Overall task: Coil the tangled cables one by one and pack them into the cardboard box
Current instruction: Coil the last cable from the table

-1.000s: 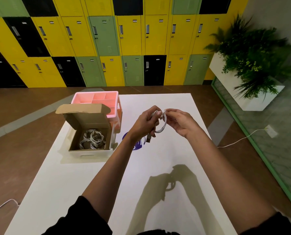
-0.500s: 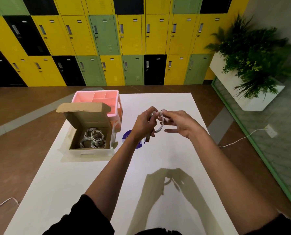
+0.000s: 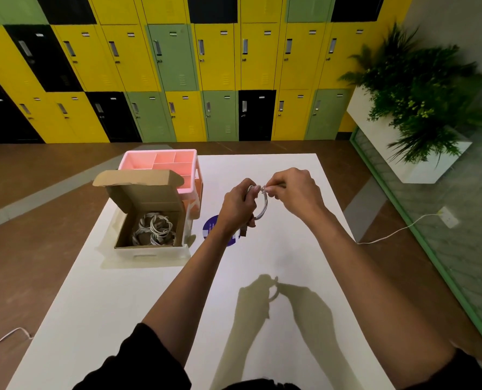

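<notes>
Head view: above a white surface [image 3: 262, 277], the left hand [image 3: 238, 205] grips a small white cable [image 3: 264, 205] coil while the right hand [image 3: 293, 191] pinches its loose end. The cable looks light and springy (best pinched across the loops). The open cardboard box [image 3: 149, 204], left, holds coiled cables.

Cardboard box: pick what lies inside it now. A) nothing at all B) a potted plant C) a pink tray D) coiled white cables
D: the cardboard box stands open with coiled white cables on its floor. The pink organiser stands behind it, and another cable is held between the left hand and right hand.
</notes>
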A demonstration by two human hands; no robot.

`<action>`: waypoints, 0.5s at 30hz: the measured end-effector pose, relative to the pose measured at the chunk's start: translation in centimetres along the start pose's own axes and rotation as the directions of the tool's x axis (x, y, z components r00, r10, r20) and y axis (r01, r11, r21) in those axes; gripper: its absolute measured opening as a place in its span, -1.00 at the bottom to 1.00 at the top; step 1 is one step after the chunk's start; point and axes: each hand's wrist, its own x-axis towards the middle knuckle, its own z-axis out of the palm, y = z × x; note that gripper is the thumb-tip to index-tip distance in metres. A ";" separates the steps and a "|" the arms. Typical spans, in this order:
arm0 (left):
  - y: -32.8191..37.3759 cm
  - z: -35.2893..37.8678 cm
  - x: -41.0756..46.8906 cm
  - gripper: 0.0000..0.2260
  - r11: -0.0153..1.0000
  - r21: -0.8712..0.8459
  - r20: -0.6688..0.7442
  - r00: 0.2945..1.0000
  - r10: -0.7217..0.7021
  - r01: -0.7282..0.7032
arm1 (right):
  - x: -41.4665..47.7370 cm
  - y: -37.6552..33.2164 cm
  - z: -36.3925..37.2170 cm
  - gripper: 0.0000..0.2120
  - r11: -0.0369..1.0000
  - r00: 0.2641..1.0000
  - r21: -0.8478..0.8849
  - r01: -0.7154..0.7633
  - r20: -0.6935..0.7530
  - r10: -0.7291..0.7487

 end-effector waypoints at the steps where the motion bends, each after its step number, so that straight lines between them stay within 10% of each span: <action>1: -0.1 0.0 0.0 -0.85 1.000 0.010 -0.022 1.000 -0.009 0.009 | -0.1 -0.2 0.0 -0.91 1.000 1.000 -0.014 0.005 -0.007 -0.005; 7: -0.3 -0.6 0.0 -0.85 0.998 -0.062 -0.086 0.996 -0.003 -0.003 | -0.1 -0.2 -0.6 -0.91 0.943 0.998 0.333 0.000 0.060 -0.021; 15: 0.2 -0.5 -0.8 -0.81 0.916 -0.399 0.130 0.991 0.003 0.050 | -0.3 1.0 -0.5 -0.89 0.594 0.961 0.757 -0.274 0.233 0.146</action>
